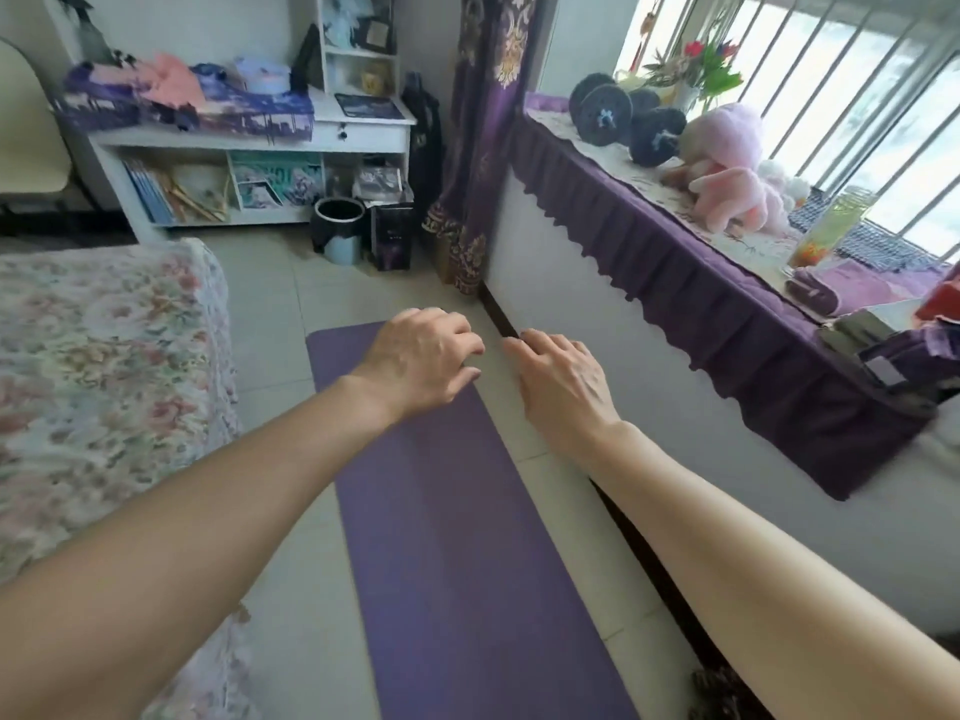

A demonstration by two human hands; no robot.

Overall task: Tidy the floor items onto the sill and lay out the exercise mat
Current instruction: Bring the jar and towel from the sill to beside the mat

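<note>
A purple exercise mat (457, 537) lies unrolled flat on the tiled floor, running from the bottom of the view to the middle. My left hand (421, 358) hovers over its far end with fingers curled and apart, holding nothing. My right hand (558, 379) is just right of the mat's far edge, fingers spread, also empty. On the purple-skirted sill (675, 262) at the right stand two dark dumbbells (626, 119), a pink plush toy (732, 174) and a glass jar (831, 228).
A bed with a floral cover (104, 381) borders the mat on the left. A white desk with shelves (260, 142), a small bin (340, 228) and a dark box (392, 241) stand at the back. A purple curtain (483, 148) hangs by the sill's end.
</note>
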